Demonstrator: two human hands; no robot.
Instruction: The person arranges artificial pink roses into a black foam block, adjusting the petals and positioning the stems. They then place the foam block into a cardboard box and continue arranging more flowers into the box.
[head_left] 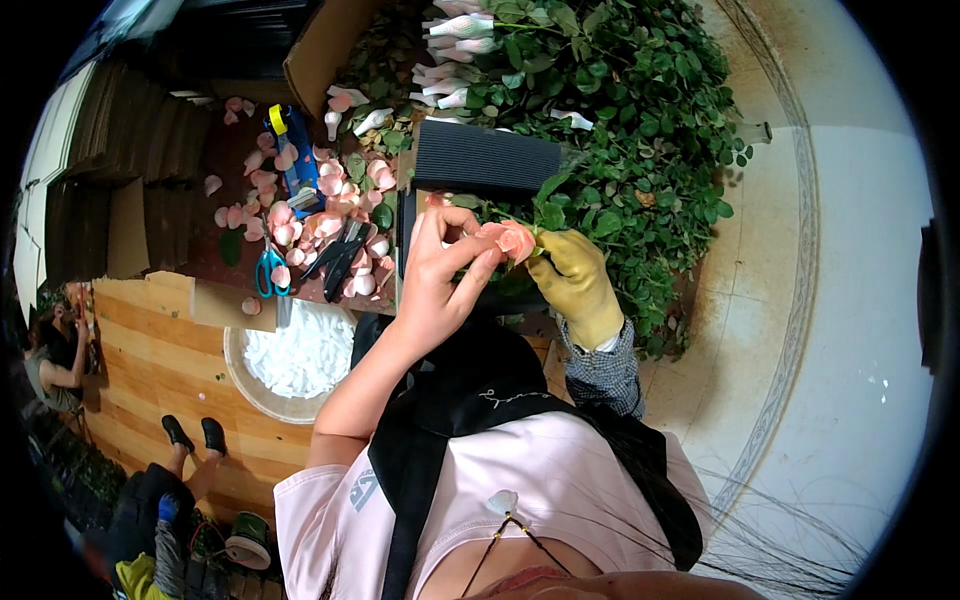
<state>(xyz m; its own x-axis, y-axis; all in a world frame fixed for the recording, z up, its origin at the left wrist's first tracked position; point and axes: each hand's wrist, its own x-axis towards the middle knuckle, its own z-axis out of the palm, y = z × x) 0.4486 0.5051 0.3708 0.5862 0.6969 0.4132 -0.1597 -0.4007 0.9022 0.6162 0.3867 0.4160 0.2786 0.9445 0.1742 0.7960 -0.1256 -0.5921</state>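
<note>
Beside the tabletop [205, 250], half-curled left hand [446, 270] and closed, gloved right hand [577, 285] pinch a peach rose [515, 241], likely fragile, safest gripped below its petals.

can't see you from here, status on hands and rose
Gloved right hand holding pink rose. Bare left hand touching it. Loose petals scattered left, dark ribbed block just beyond hands.

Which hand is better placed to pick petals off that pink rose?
Probably the left hand: it's bare, with its fingers right at the pink rose, while the gloved right hand seems to hold the flower's other side.
</note>
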